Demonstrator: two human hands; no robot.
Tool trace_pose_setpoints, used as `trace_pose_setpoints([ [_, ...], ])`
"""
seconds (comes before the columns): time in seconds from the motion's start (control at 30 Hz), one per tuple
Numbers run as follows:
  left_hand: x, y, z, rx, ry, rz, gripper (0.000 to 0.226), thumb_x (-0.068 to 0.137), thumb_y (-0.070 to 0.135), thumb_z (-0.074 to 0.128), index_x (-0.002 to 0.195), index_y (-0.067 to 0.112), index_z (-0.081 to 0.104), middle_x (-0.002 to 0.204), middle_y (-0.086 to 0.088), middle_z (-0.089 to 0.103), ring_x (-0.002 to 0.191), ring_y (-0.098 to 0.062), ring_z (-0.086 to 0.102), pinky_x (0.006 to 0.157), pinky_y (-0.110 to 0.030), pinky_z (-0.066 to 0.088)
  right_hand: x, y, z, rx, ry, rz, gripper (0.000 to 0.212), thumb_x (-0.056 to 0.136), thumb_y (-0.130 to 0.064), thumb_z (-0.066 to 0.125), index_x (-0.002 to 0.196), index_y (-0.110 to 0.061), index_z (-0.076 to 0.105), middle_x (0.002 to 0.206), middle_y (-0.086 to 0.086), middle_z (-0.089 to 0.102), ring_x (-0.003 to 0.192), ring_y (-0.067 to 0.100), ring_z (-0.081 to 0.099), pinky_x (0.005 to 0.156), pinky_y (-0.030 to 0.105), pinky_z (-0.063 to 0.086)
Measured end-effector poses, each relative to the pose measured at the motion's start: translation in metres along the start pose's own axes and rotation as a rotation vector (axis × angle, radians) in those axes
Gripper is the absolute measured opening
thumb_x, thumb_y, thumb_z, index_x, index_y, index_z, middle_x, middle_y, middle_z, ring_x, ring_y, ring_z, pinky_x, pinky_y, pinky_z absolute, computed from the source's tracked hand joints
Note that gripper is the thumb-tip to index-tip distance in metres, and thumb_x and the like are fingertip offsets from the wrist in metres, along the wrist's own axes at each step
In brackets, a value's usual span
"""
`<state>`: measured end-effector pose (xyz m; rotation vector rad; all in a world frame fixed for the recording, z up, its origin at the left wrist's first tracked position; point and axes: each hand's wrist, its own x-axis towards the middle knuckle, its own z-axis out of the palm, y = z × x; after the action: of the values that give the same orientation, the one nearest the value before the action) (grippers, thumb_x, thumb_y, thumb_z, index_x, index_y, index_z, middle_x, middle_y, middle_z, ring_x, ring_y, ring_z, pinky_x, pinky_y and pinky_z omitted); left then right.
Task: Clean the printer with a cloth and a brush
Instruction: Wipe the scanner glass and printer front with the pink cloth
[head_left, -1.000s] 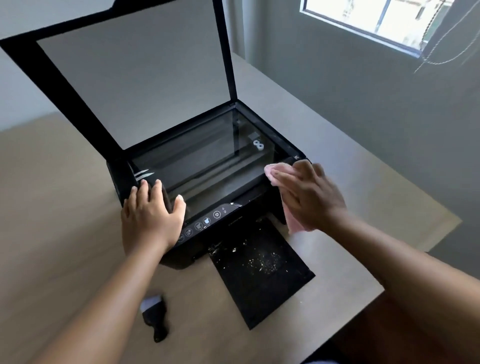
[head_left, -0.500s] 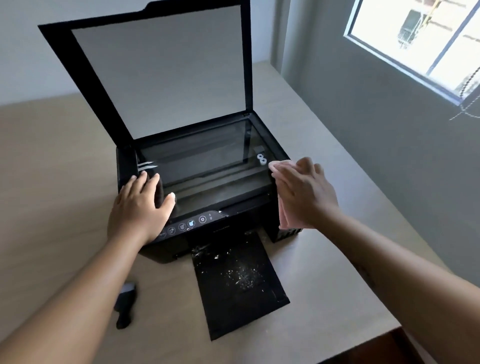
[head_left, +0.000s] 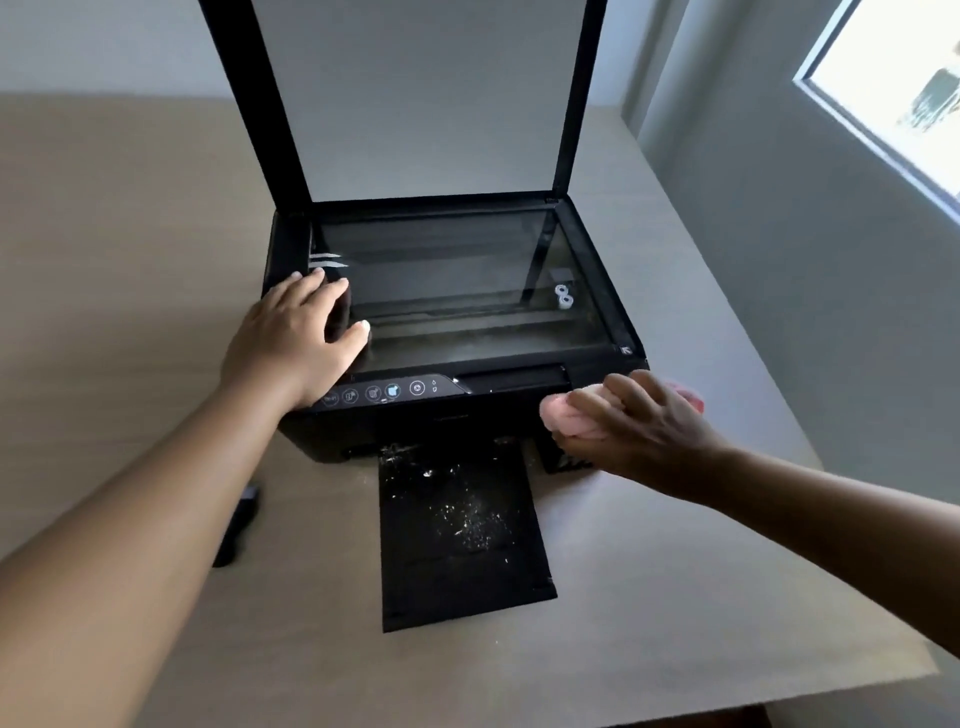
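Right hand (head_left: 636, 431) shifted from scanner glass edge to front right corner of black plastic printer (head_left: 452, 332), clenched on bunched pink cloth (head_left: 571, 415). Left hand (head_left: 296, 343) flat, grasping nothing, braces opposite corner. Step: wiping casing. Next: speckled output tray (head_left: 462, 535) below-left of grip needs small black brush (head_left: 236, 525).

printer (head_left: 447, 332) on table (head_left: 130, 234) | tray (head_left: 462, 540) before it | brush (head_left: 236, 525) left of tray | cloth (head_left: 571, 415) at printer's front-right corner

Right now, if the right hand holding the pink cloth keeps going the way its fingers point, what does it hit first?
The right hand points left along the black printer's front edge. Likely first contact: the button panel, then the left hand. Depth is uncertain.
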<state>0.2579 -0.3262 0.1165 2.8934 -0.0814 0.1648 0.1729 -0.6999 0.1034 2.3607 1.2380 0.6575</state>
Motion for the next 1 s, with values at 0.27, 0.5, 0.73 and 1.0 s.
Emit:
trace_pose_setpoints([
  [0.27,0.001,0.000,0.000,0.008,0.008,-0.002,0.064,0.089,0.058,0.041,0.147,0.029,0.033,0.158,0.002,0.025,0.146,-0.018,0.018,0.118,-0.039,0.017,0.005,-0.018,0.003,-0.084,-0.145,-0.008,0.044,0.084,0.001,0.032,0.113,-0.021,0.058,0.129,0.007,0.050,0.088,0.029,0.043,0.067,0.038,0.042],
  [0.5,0.001,0.000,0.000,0.006,0.011,0.001,0.064,0.090,0.057,0.040,0.147,0.029,0.033,0.158,0.002,0.025,0.146,-0.018,0.018,0.118,-0.039,0.016,0.022,-0.011,-0.012,-0.089,-0.178,-0.122,0.031,0.086,-0.005,0.038,0.100,-0.022,0.060,0.111,0.001,0.056,0.085,0.025,0.043,0.064,0.035,0.039],
  [0.73,-0.001,0.000,-0.002,-0.004,0.006,-0.004,0.063,0.091,0.057,0.041,0.147,0.030,0.033,0.159,0.003,0.025,0.146,-0.017,0.018,0.118,-0.038,0.016,0.034,-0.020,-0.014,0.142,-0.075,0.134,0.020,0.091,-0.024,0.047,0.080,-0.023,0.064,0.091,0.000,0.058,0.079,0.025,0.047,0.057,0.034,0.045],
  [1.0,-0.002,0.006,-0.005,-0.019,0.016,-0.017,0.061,0.091,0.053,0.044,0.146,0.028,0.036,0.158,0.002,0.027,0.146,-0.017,0.019,0.117,-0.036,0.016,0.033,0.007,-0.010,0.457,-0.017,0.848,0.030,0.090,-0.043,0.054,0.117,-0.031,0.060,0.106,-0.001,0.053,0.092,0.028,0.044,0.058,0.039,0.052],
])
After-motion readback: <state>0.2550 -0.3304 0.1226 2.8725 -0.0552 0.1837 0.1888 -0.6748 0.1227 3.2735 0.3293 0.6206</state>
